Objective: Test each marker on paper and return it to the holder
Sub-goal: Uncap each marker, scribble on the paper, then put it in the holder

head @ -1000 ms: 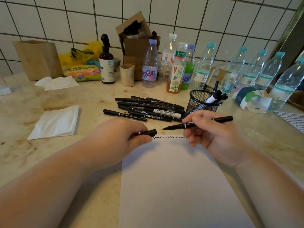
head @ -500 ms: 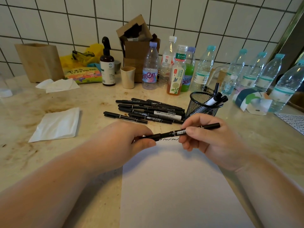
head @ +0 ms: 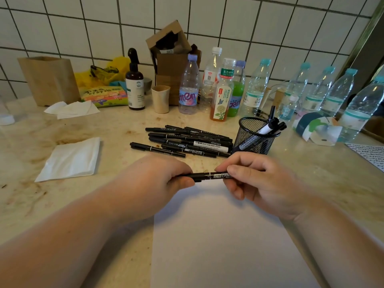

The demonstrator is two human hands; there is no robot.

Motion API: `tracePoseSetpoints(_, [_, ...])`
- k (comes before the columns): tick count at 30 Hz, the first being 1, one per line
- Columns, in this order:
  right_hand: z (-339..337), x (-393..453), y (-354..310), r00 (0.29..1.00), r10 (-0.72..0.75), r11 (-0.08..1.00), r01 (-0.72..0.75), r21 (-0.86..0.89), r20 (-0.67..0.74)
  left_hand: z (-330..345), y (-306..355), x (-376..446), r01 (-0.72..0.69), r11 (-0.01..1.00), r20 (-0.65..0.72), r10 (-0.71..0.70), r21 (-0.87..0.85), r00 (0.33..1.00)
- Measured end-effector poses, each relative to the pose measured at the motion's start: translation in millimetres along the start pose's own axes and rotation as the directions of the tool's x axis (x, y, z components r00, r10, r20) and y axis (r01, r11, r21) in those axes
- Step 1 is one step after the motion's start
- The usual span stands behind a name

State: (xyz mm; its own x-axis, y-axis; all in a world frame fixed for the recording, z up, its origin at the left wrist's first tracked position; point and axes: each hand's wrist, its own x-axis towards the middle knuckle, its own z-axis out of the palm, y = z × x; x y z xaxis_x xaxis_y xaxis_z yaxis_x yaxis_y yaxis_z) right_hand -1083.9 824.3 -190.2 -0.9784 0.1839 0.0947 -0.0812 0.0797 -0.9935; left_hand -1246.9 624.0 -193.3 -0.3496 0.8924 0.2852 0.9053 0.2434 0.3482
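Note:
A black marker (head: 209, 176) lies level between my two hands, just above the far edge of the white paper (head: 218, 235). My left hand (head: 153, 183) pinches its capped left end. My right hand (head: 264, 183) grips its right half, thumb over the label. My hands hide the scribbled test line. Several black markers (head: 187, 142) lie in a loose pile on the counter beyond my hands. To their right stands a black mesh holder (head: 254, 136) with a few markers in it.
A folded tissue (head: 70, 160) lies at the left. Bottles (head: 224, 88), a cup (head: 160, 98), a spray bottle (head: 134, 84) and a cardboard box (head: 172, 61) line the tiled wall. A written-on sheet (head: 369, 154) sits at the right edge.
The cap in my left hand and the marker in my right hand came together; the marker now sits capped and level between both hands, lifted off the scribble.

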Motion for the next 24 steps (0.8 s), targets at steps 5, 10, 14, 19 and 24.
tracePoseSetpoints(5, [-1,-1,1,1.000,-0.014,0.999,0.013,0.048,0.021,-1,3,0,-0.015,0.998,-0.019,0.014,-0.065,1.000])
tracePoseSetpoints(10, [-6,-1,0,0.999,-0.033,0.997,0.032,0.075,0.021,-3,6,1,-0.015,0.991,0.007,0.016,-0.130,1.000])
tracePoseSetpoints(14, [-15,1,-4,0.970,-0.166,0.986,0.165,-0.020,-0.180,-2,8,2,0.030,0.984,-0.052,-0.040,-0.177,0.998])
tracePoseSetpoints(19, [-36,-7,-15,0.700,-0.411,0.904,0.395,-0.163,-0.583,0,-2,-2,0.100,0.985,-0.092,-0.114,-0.137,0.989])
tracePoseSetpoints(24, [-36,-7,-18,0.479,-0.506,0.855,0.167,-0.491,-0.718,2,-2,-2,0.100,0.987,-0.081,-0.111,-0.128,0.991])
